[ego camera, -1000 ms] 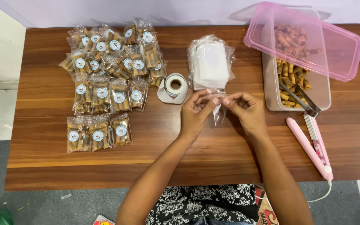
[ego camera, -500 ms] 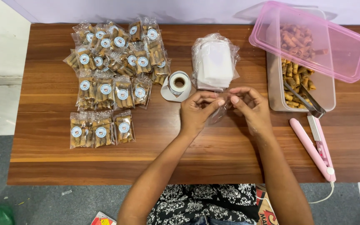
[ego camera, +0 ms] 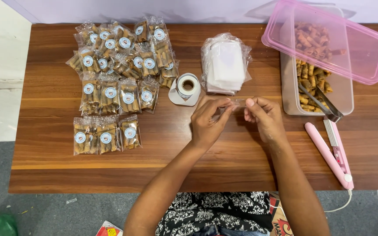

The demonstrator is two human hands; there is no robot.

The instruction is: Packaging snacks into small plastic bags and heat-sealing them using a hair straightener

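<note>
My left hand (ego camera: 208,120) and my right hand (ego camera: 264,117) meet over the middle of the wooden table (ego camera: 224,161). Between their fingertips they pinch a small clear plastic pouch (ego camera: 239,104), which looks empty and is hard to make out. Just beyond the hands lies a stack of clear empty pouches (ego camera: 225,63) in a plastic wrap. A roll of round stickers (ego camera: 187,86) stands to the left of it.
Several sealed packets of brown snack sticks (ego camera: 119,70) with round labels cover the table's left part. At the right stands a container of loose snack sticks (ego camera: 316,83) with metal tongs (ego camera: 318,101) and a tilted pink lid (ego camera: 327,39). A pink heat sealer (ego camera: 331,153) lies near the right edge.
Both hands stay together at the table's middle, still working the clear pouch with their fingertips. The view has shifted slightly.
</note>
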